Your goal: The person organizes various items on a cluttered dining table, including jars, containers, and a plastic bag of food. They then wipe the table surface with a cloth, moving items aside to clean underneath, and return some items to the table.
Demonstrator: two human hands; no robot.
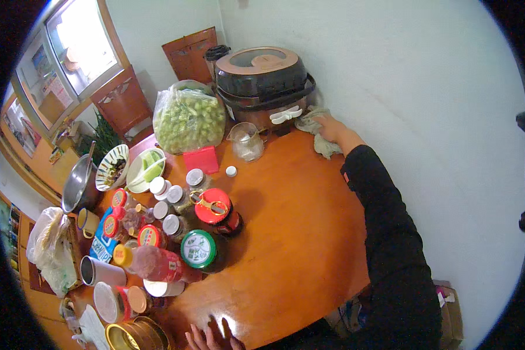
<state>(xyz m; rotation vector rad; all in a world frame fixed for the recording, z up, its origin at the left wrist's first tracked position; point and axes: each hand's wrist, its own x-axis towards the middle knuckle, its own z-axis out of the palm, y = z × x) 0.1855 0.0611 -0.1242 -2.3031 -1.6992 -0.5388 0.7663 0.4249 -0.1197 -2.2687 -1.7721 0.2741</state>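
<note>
My right hand (334, 128) presses a crumpled grey-green cloth (326, 146) onto the far right edge of the round wooden table (288, 205). The cloth lies against the base of a black and copper-coloured rice cooker (262, 78). Near the table's front edge is my left hand (210, 339), partly cut off by the picture's lower rim, with its fingers apart and nothing seen in them. A glass pitcher (247, 144) stands before the cooker, with a small white cap (231, 171) nearer to me.
Several jars, among them a green-lidded jar (198, 248), and a pink bottle (157, 262) crowd the table's left half. Behind them are a bag of green produce (190, 118), a red box (201, 160) and a plate (135, 175). A wall (442, 131) borders the right side.
</note>
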